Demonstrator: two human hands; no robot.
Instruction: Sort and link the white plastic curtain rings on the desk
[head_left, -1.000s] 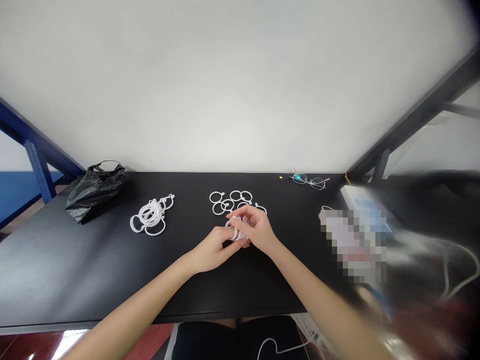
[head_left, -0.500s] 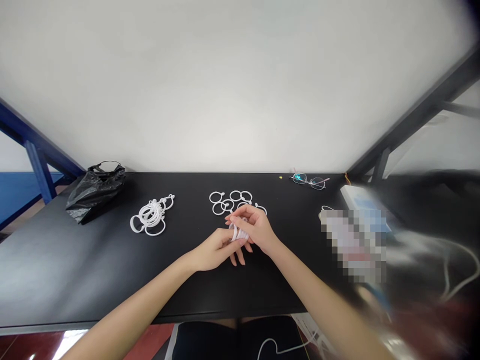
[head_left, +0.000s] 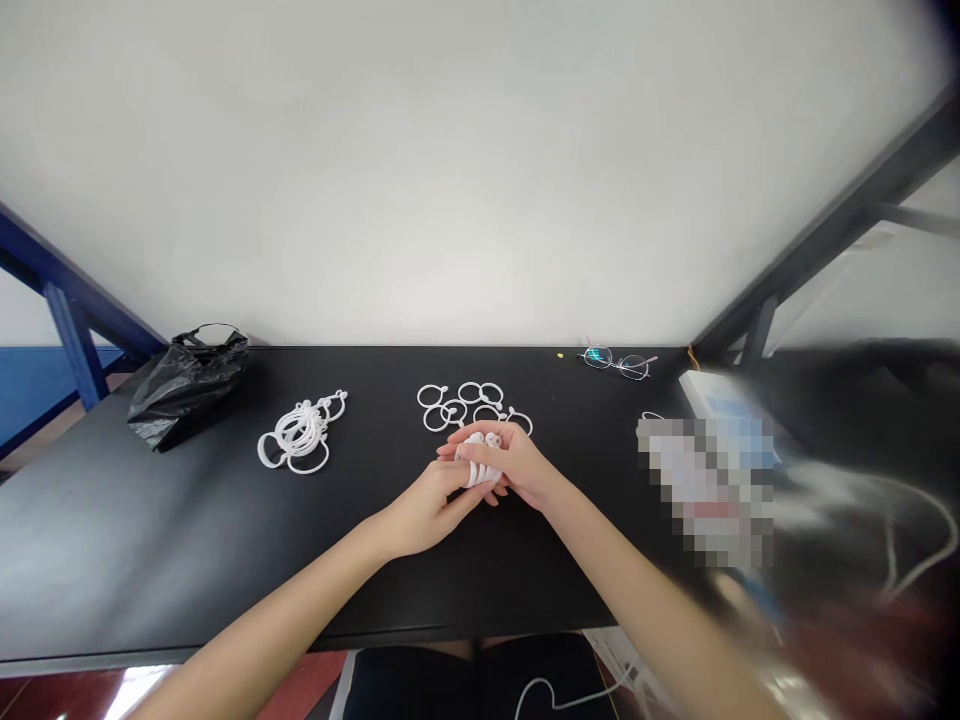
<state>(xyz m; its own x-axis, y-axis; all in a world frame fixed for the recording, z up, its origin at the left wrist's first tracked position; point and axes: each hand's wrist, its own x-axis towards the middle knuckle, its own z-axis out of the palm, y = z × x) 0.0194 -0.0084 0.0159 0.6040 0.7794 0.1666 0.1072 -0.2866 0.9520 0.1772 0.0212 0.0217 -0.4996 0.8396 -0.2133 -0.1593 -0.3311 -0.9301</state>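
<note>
A pile of rings lies left of centre. Just below centre, the left hand pinches the ring bundle, and the right hand wraps around it. Fingers that stretched below it a moment ago are now mostly folded, so the grip seems readjusted.

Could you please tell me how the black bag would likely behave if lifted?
The black bag would probably flop and crumple, given its thin-looking, wrinkled surface. Its glossy sheen suggests it may feel slippery. Any contents are hidden, so its weight is uncertain.
</note>
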